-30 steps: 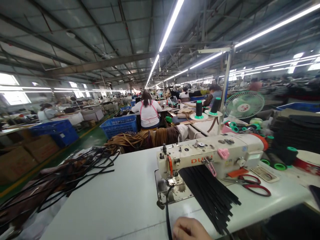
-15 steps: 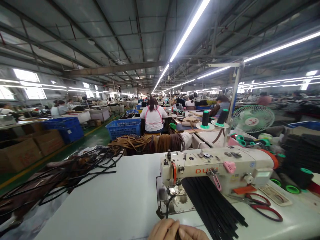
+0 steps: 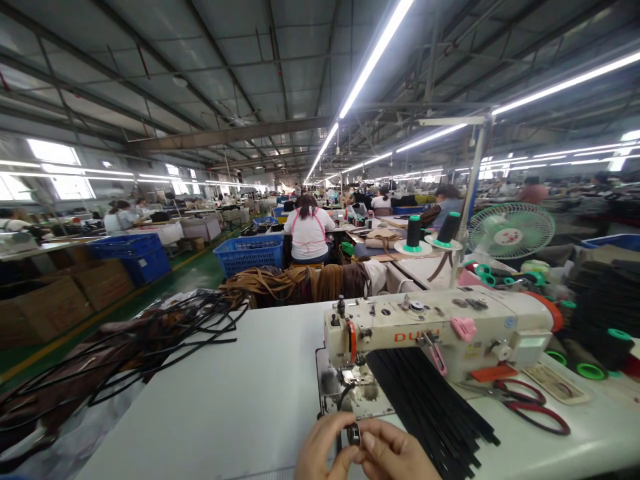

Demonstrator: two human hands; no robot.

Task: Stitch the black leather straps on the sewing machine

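Both my hands are low in the middle, just in front of the sewing machine (image 3: 440, 340). Between their fingertips is a small dark, shiny, round piece (image 3: 353, 434), whose exact kind I cannot make out. My left hand (image 3: 323, 450) curls around its left side, thumb and fingers closed in on it. My right hand (image 3: 395, 448) pinches it from the right. A thin black strip (image 3: 344, 398) lies at the machine's needle plate (image 3: 373, 400), just beyond my fingers. Many flat black straps (image 3: 430, 407) lie in a bundle under the machine arm, right of my hands.
Red-handled scissors (image 3: 537, 407) lie on the right of the white tabletop (image 3: 200, 407). Loose black straps (image 3: 175, 340) are heaped at the left edge. Thread cones (image 3: 413, 233) and a fan (image 3: 510, 233) stand behind the machine. A co-worker (image 3: 307, 233) sits ahead beside a blue crate (image 3: 250, 255).
My hands have risen slightly and show more, with the dark round piece now visible between the fingertips. The camera view has shifted a little.
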